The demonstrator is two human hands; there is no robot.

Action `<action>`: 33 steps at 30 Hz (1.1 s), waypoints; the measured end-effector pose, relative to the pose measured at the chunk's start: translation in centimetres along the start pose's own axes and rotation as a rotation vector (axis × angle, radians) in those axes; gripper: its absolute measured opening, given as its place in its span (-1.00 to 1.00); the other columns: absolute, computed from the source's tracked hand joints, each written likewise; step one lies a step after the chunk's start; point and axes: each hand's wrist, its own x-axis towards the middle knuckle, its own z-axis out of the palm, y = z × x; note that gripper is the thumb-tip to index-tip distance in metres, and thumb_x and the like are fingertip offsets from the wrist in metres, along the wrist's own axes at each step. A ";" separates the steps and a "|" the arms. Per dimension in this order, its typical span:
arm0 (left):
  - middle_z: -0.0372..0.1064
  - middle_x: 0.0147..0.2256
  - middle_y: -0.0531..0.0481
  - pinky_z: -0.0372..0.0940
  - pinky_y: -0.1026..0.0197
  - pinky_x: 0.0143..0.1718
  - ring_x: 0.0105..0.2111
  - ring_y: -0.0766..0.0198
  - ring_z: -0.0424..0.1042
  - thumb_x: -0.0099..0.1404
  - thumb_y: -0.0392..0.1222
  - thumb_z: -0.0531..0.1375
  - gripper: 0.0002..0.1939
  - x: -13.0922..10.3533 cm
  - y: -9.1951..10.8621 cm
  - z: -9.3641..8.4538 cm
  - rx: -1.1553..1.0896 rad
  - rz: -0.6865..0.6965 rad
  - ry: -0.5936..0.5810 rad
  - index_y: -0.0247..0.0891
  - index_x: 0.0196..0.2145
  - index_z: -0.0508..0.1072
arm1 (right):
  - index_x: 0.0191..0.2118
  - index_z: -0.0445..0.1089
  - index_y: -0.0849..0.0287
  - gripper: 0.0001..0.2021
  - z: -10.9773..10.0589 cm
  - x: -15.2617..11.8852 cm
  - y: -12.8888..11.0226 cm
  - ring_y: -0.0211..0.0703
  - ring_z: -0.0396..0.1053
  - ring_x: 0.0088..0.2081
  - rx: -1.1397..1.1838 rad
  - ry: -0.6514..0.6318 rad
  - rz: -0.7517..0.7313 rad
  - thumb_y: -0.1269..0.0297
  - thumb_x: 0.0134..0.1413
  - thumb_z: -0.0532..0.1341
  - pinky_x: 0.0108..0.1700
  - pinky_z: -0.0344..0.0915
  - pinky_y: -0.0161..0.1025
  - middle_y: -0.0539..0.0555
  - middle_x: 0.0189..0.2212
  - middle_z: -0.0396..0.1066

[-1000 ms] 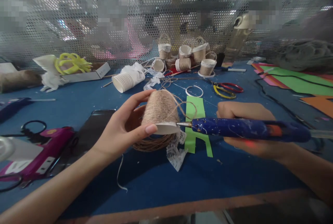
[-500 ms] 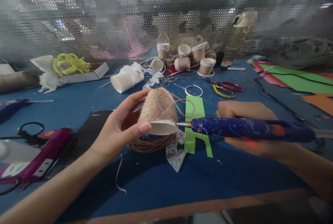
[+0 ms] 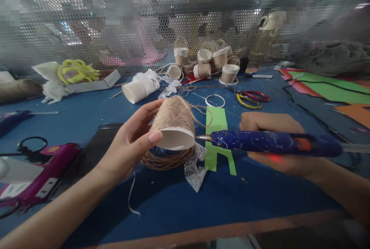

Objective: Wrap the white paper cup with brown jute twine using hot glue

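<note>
My left hand (image 3: 134, 139) grips a paper cup (image 3: 175, 116) wound with jute twine, its white rim turned down toward me. A loose loop of twine sticks out on the cup's right side. Around the blue glue gun (image 3: 260, 142) my right hand (image 3: 271, 135) is closed, and a red light glows by its fingers. The metal nozzle points left, right beside the cup's rim; I cannot tell if they touch. Under the cup lies a coil of brown twine (image 3: 166, 160), with a scrap of white lace (image 3: 196, 174) and a cut green paper strip (image 3: 216, 125) to its right.
Scissors (image 3: 250, 100) and a white ring (image 3: 215, 101) lie beyond. Several twine-wrapped little baskets (image 3: 221, 58) stand near the mesh screen. Stacked paper cups (image 3: 138, 90) lie left of them. A magenta power strip (image 3: 49, 174) is at left; coloured sheets (image 3: 329, 87) and a black cord are at right.
The cup has shifted slightly left and tilted, showing more of its white opening. The glue gun has moved a little left, its nozzle staying close to the rim.
</note>
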 end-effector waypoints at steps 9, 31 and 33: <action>0.48 0.14 -0.08 0.42 0.18 -0.02 0.06 0.01 0.51 0.02 0.22 0.50 -0.21 0.1 0.2 -0.1 0.031 -0.015 0.003 -0.11 0.15 0.49 | -0.53 0.12 0.09 -0.70 0.1 -0.1 0.1 -0.37 0.15 -0.60 -0.030 -0.002 0.006 0.29 0.09 0.26 -0.57 0.06 -0.33 -0.16 -0.60 0.21; 0.48 0.15 -0.09 0.42 0.21 -0.06 0.01 0.05 0.51 0.12 0.13 0.47 -0.30 0.0 0.0 -0.6 0.019 0.006 -0.043 -0.12 0.16 0.47 | -0.52 0.15 0.10 -0.69 0.0 -0.3 0.6 -0.33 0.16 -0.58 0.002 -0.006 -0.009 0.25 0.11 0.30 -0.55 0.05 -0.30 -0.11 -0.59 0.24; 0.49 0.14 -0.07 0.41 0.25 -0.06 0.02 0.08 0.50 0.14 0.11 0.46 -0.33 0.0 -0.1 -0.6 0.015 0.011 -0.054 -0.11 0.16 0.48 | -0.53 0.15 0.09 -0.69 0.0 -0.1 0.4 -0.33 0.15 -0.60 -0.005 -0.003 -0.011 0.25 0.11 0.29 -0.56 0.05 -0.30 -0.12 -0.60 0.23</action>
